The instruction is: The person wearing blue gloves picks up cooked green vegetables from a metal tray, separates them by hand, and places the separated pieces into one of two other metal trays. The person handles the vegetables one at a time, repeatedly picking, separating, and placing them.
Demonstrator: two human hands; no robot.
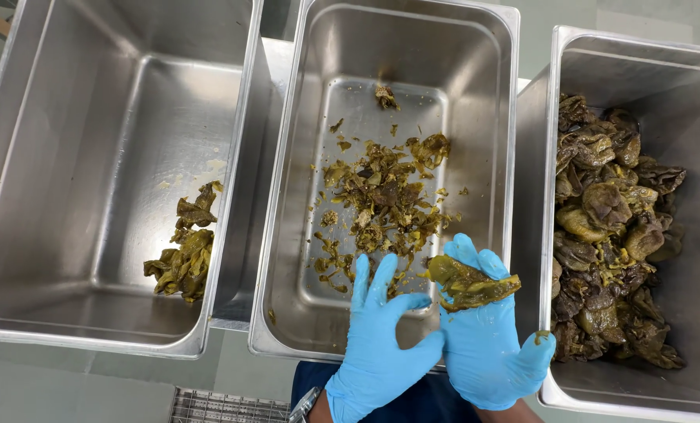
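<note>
We see our right hand (487, 333), in a blue glove, cupped palm-up over the near edge of the middle steel pan (283, 235), its fingers curled around a limp olive-green roasted pepper (469, 283) that lies across the palm. Our left hand (381, 337), gloved the same, is spread open just beside it, fingers pointing into the pan and thumb tip near the pepper; whether it actually touches the pepper we cannot tell. Both wrists are cut off by the lower edge of the view. On the floor of the middle pan lies a scatter of pepper scraps (381, 200), seeds and bits of skin, thickest toward the centre and partly hidden behind our fingers. The left pan (232, 196) holds a small heap of cleaned pepper pieces (184, 254) against its right wall, near the front corner. The right pan (544, 219), cut off at the right edge of the view, holds a large dark pile of whole peppers (612, 235) along its left wall, too tangled to count. A strip of metal grating (224, 407) shows below the pans.
</note>
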